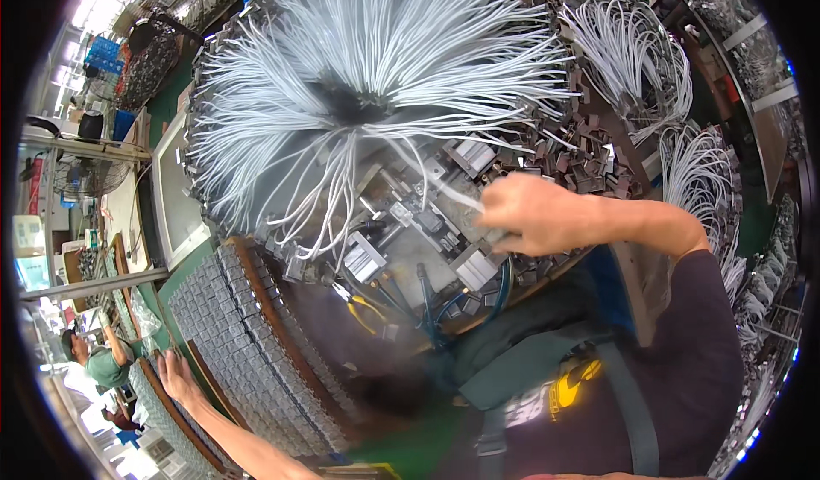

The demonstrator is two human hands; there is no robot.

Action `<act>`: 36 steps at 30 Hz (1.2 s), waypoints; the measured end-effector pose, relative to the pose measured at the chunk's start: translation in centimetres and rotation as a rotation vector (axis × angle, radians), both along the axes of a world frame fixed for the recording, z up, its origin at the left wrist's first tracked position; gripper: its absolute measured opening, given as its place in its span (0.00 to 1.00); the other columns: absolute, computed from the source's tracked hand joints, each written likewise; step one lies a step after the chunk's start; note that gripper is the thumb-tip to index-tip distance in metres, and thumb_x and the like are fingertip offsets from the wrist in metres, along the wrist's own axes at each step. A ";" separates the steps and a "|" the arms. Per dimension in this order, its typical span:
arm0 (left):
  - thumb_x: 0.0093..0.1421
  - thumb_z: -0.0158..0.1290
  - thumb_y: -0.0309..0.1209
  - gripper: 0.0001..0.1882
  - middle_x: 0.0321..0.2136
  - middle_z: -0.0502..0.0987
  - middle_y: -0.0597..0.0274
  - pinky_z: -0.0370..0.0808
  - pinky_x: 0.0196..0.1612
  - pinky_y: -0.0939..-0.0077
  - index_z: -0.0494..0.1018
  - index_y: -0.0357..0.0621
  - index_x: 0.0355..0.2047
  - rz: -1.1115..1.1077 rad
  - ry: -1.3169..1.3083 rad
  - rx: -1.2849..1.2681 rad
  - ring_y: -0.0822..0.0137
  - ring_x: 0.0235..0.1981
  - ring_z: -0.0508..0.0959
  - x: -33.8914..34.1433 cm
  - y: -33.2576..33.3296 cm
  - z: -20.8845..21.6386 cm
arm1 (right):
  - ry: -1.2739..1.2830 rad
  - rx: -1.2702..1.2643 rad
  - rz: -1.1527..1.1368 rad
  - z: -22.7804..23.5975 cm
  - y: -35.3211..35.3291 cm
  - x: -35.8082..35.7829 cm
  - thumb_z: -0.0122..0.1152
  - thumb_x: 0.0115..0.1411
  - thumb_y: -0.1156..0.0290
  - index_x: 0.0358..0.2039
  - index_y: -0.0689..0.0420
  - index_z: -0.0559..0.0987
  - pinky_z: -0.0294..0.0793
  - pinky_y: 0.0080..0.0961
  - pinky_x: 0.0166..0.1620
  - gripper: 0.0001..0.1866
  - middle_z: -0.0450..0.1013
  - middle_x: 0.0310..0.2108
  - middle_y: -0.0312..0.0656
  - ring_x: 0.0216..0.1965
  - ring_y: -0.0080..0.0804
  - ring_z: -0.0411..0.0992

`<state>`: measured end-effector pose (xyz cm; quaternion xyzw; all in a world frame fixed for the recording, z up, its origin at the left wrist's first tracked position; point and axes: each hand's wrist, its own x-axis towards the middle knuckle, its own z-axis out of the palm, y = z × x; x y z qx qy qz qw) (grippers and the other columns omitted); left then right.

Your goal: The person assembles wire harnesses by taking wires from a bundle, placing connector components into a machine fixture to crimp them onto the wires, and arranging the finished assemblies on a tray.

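Observation:
My right hand (pixel 534 215) reaches in from the right over a round metal fixture (pixel 401 215) with small blocks and clamps. Its fingers are pinched on a thin white wire (pixel 448 191) that runs up and left toward the fixture's middle. A big fan of white wires (pixel 342 70) spreads over the round table behind it. My left hand (pixel 175 376) is far off at the lower left, lying flat with fingers spread on the edge of a tray of small grey parts (pixel 248 343).
More bundles of white wires (pixel 632 53) hang at the upper right. Dark small connectors (pixel 589 151) are heaped along the table's rim. Blue hoses and yellow-handled pliers (pixel 363 309) lie below the fixture. Another person (pixel 94 360) works at the far left.

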<state>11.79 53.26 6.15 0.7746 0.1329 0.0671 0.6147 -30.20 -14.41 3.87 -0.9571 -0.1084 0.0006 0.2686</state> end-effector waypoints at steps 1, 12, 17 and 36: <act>0.63 0.64 0.28 0.32 0.52 0.77 0.54 0.75 0.58 0.67 0.65 0.35 0.64 -0.076 -0.064 -0.047 0.64 0.52 0.77 -0.8 -1.9 1.4 | 0.135 -0.048 0.099 0.1 0.2 -0.4 0.71 0.54 0.66 0.40 0.58 0.79 0.74 0.37 0.48 0.16 0.72 0.40 0.45 0.42 0.42 0.73; 0.53 0.65 0.22 0.32 0.50 0.78 0.53 0.78 0.58 0.66 0.72 0.36 0.60 -0.665 -0.160 -0.146 0.60 0.50 0.80 -15.0 -30.2 3.9 | 0.015 0.125 -0.085 -1.7 -1.2 -2.1 0.69 0.59 0.64 0.31 0.62 0.78 0.79 0.37 0.39 0.14 0.77 0.35 0.46 0.36 0.45 0.79; 0.49 0.66 0.24 0.30 0.53 0.78 0.52 0.78 0.58 0.64 0.76 0.36 0.56 -0.931 0.190 -0.085 0.61 0.52 0.80 -22.0 -42.3 1.0 | -0.229 -0.305 0.053 -2.5 -3.0 -1.9 0.68 0.55 0.67 0.29 0.59 0.77 0.75 0.43 0.52 0.11 0.75 0.32 0.43 0.38 0.42 0.78; 0.37 0.69 0.27 0.30 0.49 0.82 0.57 0.73 0.53 0.71 0.82 0.37 0.45 -1.315 -0.027 0.547 0.68 0.47 0.80 -16.3 -44.9 3.8 | 0.478 0.225 0.015 2.1 -3.1 3.5 0.68 0.59 0.60 0.35 0.62 0.86 0.76 0.34 0.35 0.16 0.81 0.28 0.50 0.30 0.46 0.79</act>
